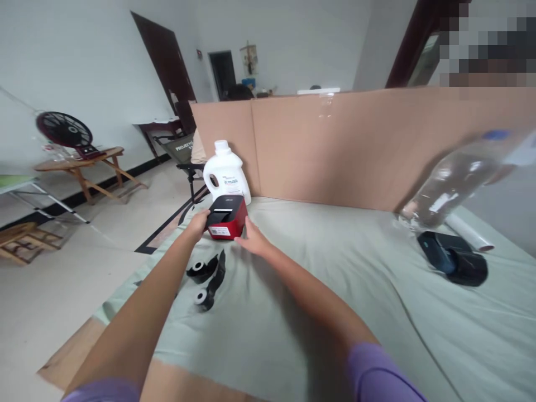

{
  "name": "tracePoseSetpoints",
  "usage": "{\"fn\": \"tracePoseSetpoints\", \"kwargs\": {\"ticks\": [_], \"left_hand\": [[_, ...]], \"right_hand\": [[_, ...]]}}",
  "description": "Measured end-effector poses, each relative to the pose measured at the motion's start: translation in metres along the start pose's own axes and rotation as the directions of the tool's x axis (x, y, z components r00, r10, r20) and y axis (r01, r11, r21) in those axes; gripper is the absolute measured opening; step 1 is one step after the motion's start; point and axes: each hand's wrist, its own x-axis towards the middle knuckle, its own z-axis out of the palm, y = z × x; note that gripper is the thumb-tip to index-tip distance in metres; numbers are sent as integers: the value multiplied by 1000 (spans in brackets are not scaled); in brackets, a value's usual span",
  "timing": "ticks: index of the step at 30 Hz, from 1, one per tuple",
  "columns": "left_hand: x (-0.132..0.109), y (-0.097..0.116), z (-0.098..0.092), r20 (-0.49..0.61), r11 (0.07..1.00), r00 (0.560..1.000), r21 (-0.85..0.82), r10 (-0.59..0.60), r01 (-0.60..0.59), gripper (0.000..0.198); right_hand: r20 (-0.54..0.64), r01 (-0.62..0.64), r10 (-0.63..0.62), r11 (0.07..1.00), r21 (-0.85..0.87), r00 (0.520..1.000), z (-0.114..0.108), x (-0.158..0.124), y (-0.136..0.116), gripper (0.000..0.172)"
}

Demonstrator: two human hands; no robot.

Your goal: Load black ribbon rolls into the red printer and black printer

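Observation:
A red and black box-shaped device (242, 223) stands near the far left part of the cloth-covered table, a white label on its front. My left hand (198, 224) grips its left side with closed fingers. On the other side, my right hand (254, 239) holds the right face, thumb low at the near corner. Whether the box rests fully on the cloth, I cannot tell. Right behind it rises a white plastic jug (226, 170) with a handle. Closer to me lie two black rolls with white cores, one roll (202, 270) behind the other roll (205, 298), both partly unwound.
A cardboard panel (310, 151) walls off the far edge. At right, another person's hand (502, 174) is by a large clear bottle (452, 178), tilted. Beside it lie a dark object (452, 257) and a pale tube (471, 231). Green cloth (335, 268) covers the table.

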Motion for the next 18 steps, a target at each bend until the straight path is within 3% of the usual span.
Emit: {"fn": "tracePoseSetpoints", "kwargs": {"ticks": [2,4,8,12,15,18], "left_hand": [[-5,-5,-1,13,998,999,-56,-35,36,24],[-12,-6,-2,23,992,997,-104,-68,70,28],[-29,6,8,94,996,995,-82,-29,37,31],[-58,26,49,281,983,942,-55,186,-177,44],[-93,34,96,409,930,841,-61,354,-362,52],[-140,26,143,507,891,744,-124,435,-436,63]], "right_hand": [[-40,-31,30,999,-26,999,27,18,-4,100],[-89,-49,45,998,-45,995,40,25,-7,101],[-166,11,-17,999,-39,986,31,15,-3,90],[-279,132,-126,991,3,952,-10,-15,14,76],[-440,250,-229,968,-10,869,-57,-53,30,71],[-481,244,-271,962,-119,834,-107,-106,44,65]]}}
